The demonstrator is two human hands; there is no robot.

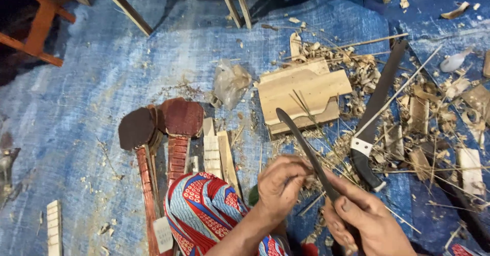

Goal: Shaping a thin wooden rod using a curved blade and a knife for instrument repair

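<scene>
Gripping the handle of a long dark knife (306, 151), the person's right hand (365, 220) is closed tight around it at the bottom of the head camera's view, with the curved blade slanting up and to the left over a blue tarpaulin (127, 77). Just left of the blade, the left hand (280, 184) is curled shut, fingertips pinched against the blade's edge on something too small and hidden to make out. Above the knife's tip lies a pale cut wooden block (303, 92), with thin splints resting across it. Right of the knife, a second long blade with a black handle (375, 115) lies flat among wood shavings (434, 118) and scattered chips. Left of the knife, dark reddish paddle-shaped pieces (163, 123) and pale notched wooden strips (217, 151) lie side by side on the tarpaulin. A crumpled clear plastic bag (230, 84) sits just left of the wooden block. A knee in red, blue and white patterned cloth (204, 210) fills the frame's lower edge beside the left hand. Orange-painted furniture legs (38, 23) stand at the top left, well apart from the knife
</scene>
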